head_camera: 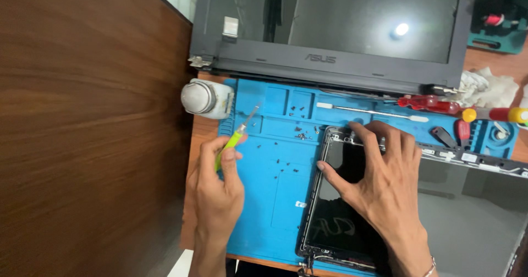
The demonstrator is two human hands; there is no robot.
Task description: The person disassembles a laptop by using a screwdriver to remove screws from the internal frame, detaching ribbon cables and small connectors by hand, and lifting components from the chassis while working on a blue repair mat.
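Left hand (217, 186) is closed around a slim green-handled screwdriver (237, 136), tip up and tilted toward the white round-capped plastic bottle (207, 98), which sits at the top left corner of the blue silicone repair mat (275, 200) on the wooden desk (201, 134). Right hand (379, 180) lies open, fingers spread, pressing flat on the dark glossy screen panel with metal frame (330, 227) that rests on the mat's right half. Risk, as I judge it: the tiny loose black screws (300, 131) scattered in the mat's trays, just beside the panel's top edge, could get swept off or trapped under the frame. Hard palm pressure might crack the panel. The raised tip could slip and scratch it.
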